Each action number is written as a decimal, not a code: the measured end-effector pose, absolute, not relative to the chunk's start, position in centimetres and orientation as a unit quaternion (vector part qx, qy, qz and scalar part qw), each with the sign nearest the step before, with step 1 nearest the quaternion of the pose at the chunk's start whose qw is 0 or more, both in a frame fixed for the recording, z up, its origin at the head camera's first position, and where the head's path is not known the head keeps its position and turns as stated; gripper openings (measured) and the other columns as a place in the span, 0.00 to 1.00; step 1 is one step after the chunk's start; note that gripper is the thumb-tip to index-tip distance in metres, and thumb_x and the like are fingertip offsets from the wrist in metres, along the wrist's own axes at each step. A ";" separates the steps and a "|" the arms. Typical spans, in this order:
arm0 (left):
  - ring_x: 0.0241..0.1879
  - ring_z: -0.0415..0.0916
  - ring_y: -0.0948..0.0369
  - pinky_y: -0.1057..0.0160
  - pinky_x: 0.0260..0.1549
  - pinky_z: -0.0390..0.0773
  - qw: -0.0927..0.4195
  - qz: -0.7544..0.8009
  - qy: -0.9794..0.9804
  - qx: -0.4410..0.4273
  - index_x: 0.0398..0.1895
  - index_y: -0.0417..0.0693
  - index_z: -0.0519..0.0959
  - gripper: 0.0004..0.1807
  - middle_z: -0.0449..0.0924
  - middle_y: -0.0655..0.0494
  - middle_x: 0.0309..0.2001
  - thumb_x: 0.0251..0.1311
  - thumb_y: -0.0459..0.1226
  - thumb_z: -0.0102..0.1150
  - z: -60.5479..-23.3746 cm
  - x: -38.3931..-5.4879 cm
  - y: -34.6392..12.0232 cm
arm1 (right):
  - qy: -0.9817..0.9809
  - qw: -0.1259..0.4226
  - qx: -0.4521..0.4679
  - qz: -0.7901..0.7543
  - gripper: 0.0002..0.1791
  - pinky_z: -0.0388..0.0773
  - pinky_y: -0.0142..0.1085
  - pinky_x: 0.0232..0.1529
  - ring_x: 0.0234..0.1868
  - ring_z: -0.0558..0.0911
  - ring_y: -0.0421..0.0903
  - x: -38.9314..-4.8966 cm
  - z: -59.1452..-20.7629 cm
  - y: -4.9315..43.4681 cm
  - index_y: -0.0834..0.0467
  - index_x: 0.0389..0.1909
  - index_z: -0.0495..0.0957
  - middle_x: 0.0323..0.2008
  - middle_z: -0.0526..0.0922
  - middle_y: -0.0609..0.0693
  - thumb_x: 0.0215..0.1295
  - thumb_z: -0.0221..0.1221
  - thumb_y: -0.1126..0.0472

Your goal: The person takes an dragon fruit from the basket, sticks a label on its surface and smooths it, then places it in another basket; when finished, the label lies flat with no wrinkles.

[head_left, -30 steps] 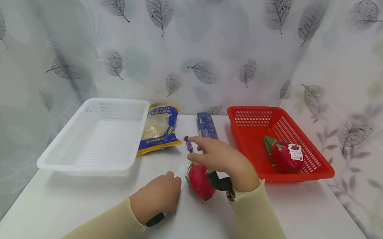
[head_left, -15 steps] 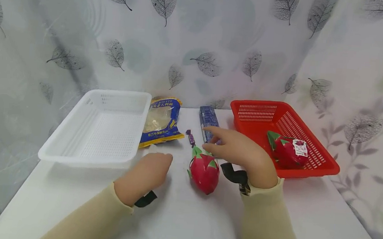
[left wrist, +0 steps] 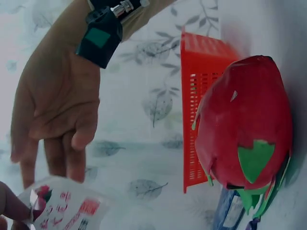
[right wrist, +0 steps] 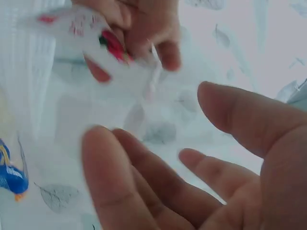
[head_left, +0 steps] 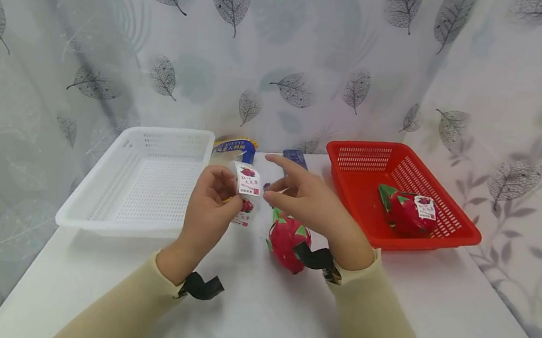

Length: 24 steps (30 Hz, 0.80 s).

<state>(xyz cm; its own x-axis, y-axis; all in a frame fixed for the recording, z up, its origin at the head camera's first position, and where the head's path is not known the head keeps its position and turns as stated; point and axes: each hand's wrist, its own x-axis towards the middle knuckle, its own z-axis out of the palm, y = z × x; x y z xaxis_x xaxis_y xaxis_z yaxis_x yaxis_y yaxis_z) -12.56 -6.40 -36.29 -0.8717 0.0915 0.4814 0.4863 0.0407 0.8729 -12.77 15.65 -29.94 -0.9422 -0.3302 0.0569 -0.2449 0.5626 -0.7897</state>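
Note:
My left hand (head_left: 210, 212) pinches a sheet of white stickers (head_left: 249, 180) printed with a red dragon fruit and red characters; a second label shows below the first. Just right of it my right hand (head_left: 309, 201) hovers, fingers parted and holding nothing. In the right wrist view the sheet (right wrist: 79, 31) is blurred, a little apart from the right fingertips. A dragon fruit (head_left: 286, 244) with green leaf tips lies on the table below the right hand, with no label on the side that shows. Another dragon fruit (head_left: 408, 214), bearing such a label, lies in the red basket (head_left: 352, 223).
At left stands a white basket (head_left: 128, 227). Behind the hands lie a blue-and-yellow pasta bag (head_left: 234, 147) and a dark blue packet (head_left: 296, 157), both partly covered. A small purple-wrapped piece (head_left: 267, 187) shows between the hands. A leaf-patterned curtain (head_left: 300, 44) hangs behind the table.
The left hand has come up from the table and turned, with the sticker sheet now visible in its fingers. The right hand first moved right, then back left toward the sheet.

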 end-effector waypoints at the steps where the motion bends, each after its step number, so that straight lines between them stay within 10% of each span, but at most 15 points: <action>1: 0.43 0.79 0.57 0.70 0.42 0.87 0.146 -0.667 -0.700 -0.211 0.60 0.41 0.67 0.22 0.76 0.49 0.47 0.65 0.21 0.57 -36.4 -12.5 -6.3 | 0.882 0.039 -0.173 -0.436 0.42 0.91 0.41 0.45 0.50 0.89 0.47 -12.8 -30.1 15.3 0.32 0.81 0.63 0.56 0.88 0.49 0.69 0.71 0.50; 13: 0.46 0.81 0.54 0.68 0.45 0.89 0.141 -0.658 -0.697 -0.249 0.69 0.45 0.68 0.29 0.80 0.46 0.51 0.68 0.23 0.60 -36.1 -12.1 -6.3 | 0.890 -0.086 -0.257 -0.366 0.26 0.90 0.39 0.49 0.51 0.84 0.43 -12.6 -30.6 14.2 0.46 0.64 0.85 0.53 0.87 0.44 0.64 0.76 0.57; 24: 0.43 0.81 0.54 0.68 0.40 0.87 0.155 -0.624 -0.729 -0.236 0.70 0.54 0.74 0.28 0.83 0.51 0.52 0.70 0.28 0.63 -36.1 -12.0 -6.4 | 0.899 -0.082 -0.224 -0.369 0.26 0.90 0.38 0.44 0.45 0.85 0.43 -12.9 -30.9 14.2 0.47 0.65 0.81 0.42 0.88 0.45 0.66 0.74 0.54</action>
